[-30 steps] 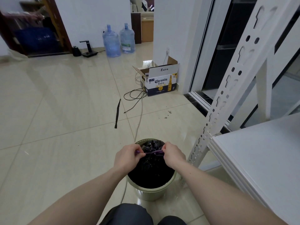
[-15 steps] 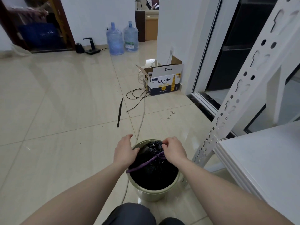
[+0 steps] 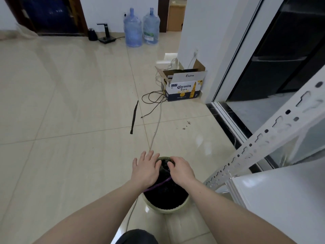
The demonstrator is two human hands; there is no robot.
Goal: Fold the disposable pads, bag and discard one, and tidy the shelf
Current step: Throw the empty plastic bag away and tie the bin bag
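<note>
I see the black bag (image 3: 165,194) sitting in a round green bin (image 3: 167,208) on the shiny tile floor (image 3: 70,120). It looks crinkly, with a purple string (image 3: 159,184) across it. My left hand (image 3: 146,169) lies flat over the bin's rim, fingers straight and spread. My right hand (image 3: 181,170) curls its fingers into the bag's top. A white metal shelf (image 3: 281,199) stands close on the right. A pale cord (image 3: 157,124) runs away to a cardboard box (image 3: 183,87).

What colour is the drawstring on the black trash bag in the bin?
Purple; the thin drawstring shows best in the head view, stretched across the black trash bag.
</note>
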